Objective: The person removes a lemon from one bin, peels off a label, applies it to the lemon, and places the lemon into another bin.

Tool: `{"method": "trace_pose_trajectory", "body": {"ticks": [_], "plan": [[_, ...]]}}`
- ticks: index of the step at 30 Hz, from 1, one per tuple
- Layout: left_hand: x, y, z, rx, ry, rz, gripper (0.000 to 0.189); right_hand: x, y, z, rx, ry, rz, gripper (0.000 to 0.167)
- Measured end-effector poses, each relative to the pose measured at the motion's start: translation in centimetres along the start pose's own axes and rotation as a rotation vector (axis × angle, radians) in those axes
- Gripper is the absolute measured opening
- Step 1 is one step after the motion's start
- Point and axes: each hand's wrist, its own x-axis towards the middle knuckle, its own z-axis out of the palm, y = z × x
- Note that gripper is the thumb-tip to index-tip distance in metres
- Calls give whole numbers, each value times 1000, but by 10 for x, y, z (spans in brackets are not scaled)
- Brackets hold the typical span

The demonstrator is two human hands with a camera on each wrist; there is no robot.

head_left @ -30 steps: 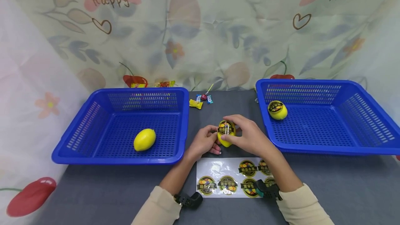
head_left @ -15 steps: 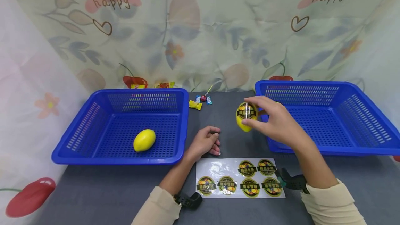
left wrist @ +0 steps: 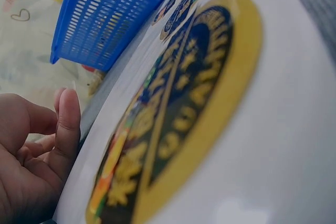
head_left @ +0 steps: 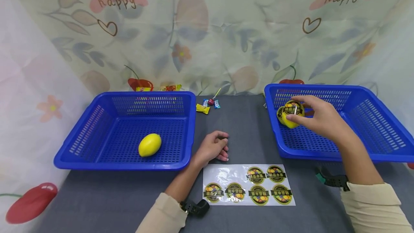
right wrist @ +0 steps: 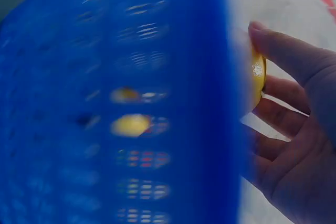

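Note:
My right hand (head_left: 325, 119) pinches a yellow lemon (head_left: 294, 120) between thumb and fingers, over the left side of the right blue basket (head_left: 323, 155). A round black-and-gold sticker (head_left: 292, 108) faces up on it. A second stickered lemon (head_left: 280, 115) lies in that basket, partly hidden behind the held one. In the right wrist view, the basket's blurred wall covers part of the held lemon (right wrist: 258, 77). My left hand (head_left: 212, 147) rests on the grey table, fingers loosely bent around nothing, just behind the white sticker sheet (head_left: 223, 173).
One plain lemon (head_left: 150, 145) lies in the left blue basket (head_left: 123, 166). Several round stickers remain on the sheet. Small wrapped candies (head_left: 202, 109) and a lollipop (head_left: 211, 101) lie between the baskets, at the back near a printed curtain (head_left: 223, 46).
My right hand carries the stickered lemon from beside the left hand rightward and away to the right basket. The left hand lets go of it and stays in place.

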Motion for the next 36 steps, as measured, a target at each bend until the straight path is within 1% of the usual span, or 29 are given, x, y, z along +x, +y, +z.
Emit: {"method": "trace_pose_trajectory", "body": {"ticks": [3, 9, 13, 19, 26, 33, 36], "plan": [[0, 0, -1, 4, 0, 1, 30, 2, 9, 7, -50, -55, -33, 61], [0, -1, 0, 3, 2, 15, 30, 8, 22, 22, -120, -198, -122, 55], [0, -2, 1, 0, -2, 14, 30, 11, 29, 28, -159, -246, -166, 53], [0, -3, 1, 10, -2, 19, 28, 14, 30, 35, -213, -253, -156, 53], [0, -2, 0, 22, -2, 14, 27, 14, 31, 44, -243, -235, -171, 52], [0, -4, 2, 34, 19, 27, 26, 9, 27, 42, -236, -210, -147, 56], [-1, -5, 3, 49, 18, 26, 26, 3, 24, 38, -238, -188, -155, 54]]}}
